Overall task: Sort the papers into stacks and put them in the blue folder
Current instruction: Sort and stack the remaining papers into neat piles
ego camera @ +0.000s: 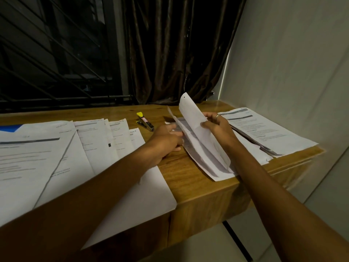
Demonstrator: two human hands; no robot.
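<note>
Right hand [217, 127]: fingers are pinching the lifted sheet [190, 114], likely exposing the page beneath
Left hand [166, 141]: fingers are lying straight, steadying the sheaf [205, 159] (3 o'clock on the worktop [188, 182])

You have one view only, worn on your head. It faces forward and down across the table [188, 178], near enough that your left hand [166, 138] and right hand [217, 125] sit mid-frame on the papers [200, 148]. The wide lens also takes in the window [56, 53], curtain [179, 53] and wall [292, 53] behind the table, and the floor [283, 233] at lower right.
</note>
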